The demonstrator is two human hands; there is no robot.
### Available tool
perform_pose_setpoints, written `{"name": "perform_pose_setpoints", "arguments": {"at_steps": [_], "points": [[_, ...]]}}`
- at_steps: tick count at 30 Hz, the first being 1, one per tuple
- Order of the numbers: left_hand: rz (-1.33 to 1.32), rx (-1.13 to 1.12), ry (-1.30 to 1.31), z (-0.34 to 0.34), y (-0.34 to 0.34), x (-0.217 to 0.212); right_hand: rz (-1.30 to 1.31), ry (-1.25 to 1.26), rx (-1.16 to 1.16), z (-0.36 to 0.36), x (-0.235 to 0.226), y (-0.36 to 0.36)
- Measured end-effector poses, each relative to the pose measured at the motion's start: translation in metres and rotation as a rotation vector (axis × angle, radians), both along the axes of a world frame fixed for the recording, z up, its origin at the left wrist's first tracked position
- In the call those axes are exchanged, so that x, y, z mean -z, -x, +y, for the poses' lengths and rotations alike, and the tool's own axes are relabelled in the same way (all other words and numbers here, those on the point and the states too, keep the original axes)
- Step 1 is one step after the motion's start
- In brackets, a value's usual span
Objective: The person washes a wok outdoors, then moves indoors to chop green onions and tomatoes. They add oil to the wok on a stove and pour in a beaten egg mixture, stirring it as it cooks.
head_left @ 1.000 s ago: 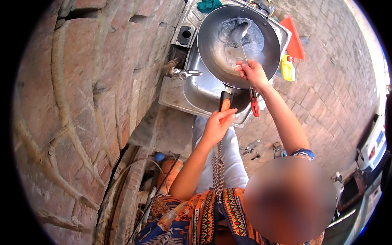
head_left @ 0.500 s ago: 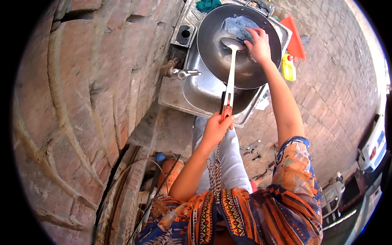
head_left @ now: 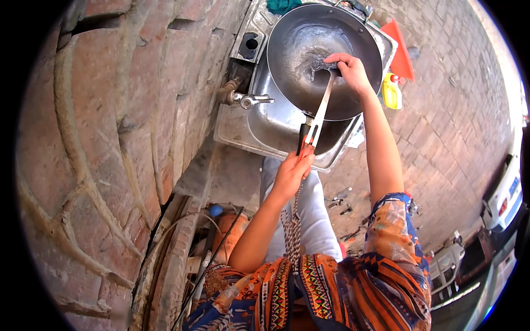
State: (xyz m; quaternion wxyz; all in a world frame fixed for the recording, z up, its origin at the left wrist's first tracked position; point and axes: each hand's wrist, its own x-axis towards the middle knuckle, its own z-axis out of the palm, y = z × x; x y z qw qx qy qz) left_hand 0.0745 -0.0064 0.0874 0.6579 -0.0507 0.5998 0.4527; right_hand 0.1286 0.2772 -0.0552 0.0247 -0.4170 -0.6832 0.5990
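Observation:
A large dark wok [head_left: 287, 71] holding a little water rests over the steel sink. My left hand [head_left: 292, 175] is closed around the reddish end of a long pale-handled ladle [head_left: 321, 113]. The wok's black handle [head_left: 303, 138] runs beside the ladle into the same hand, and I cannot tell whether it is gripped too. Inside the wok, my right hand [head_left: 353, 71] pinches a dark, wiry scouring pad [head_left: 330, 65] against the ladle's head. The bowl of the ladle is mostly hidden by pad and fingers.
A steel sink [head_left: 234, 131] stands against the brick wall [head_left: 99, 110], with a tap [head_left: 251, 100] at its left. To the right are an orange-red basin [head_left: 398, 49] and a yellow bottle [head_left: 392, 94]. Green cloth [head_left: 282, 5] lies at the far edge.
My right hand has drawn the scouring pad nearer, onto the ladle's head. The ladle has turned and shifted slightly right, its bowl now mostly out of sight. My left hand keeps its grip.

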Motion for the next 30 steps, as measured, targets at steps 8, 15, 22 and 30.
{"name": "perform_pose_setpoints", "arguments": {"at_steps": [8,15,22,30], "points": [[0.014,0.035,-0.077,0.005,0.002,-0.003,-0.096,-0.500,0.014,0.020,0.043,-0.030],[-0.012,-0.066,-0.057,0.002,0.002,0.002,0.034,-0.428,-0.141,-0.112,-0.116,-0.022],[-0.008,0.010,-0.030,0.003,0.003,0.000,-0.125,-0.849,-0.007,-0.046,-0.027,-0.009],[0.128,0.093,-0.236,-0.017,0.000,0.015,-0.145,-0.736,-0.234,0.010,0.037,-0.011]]}}
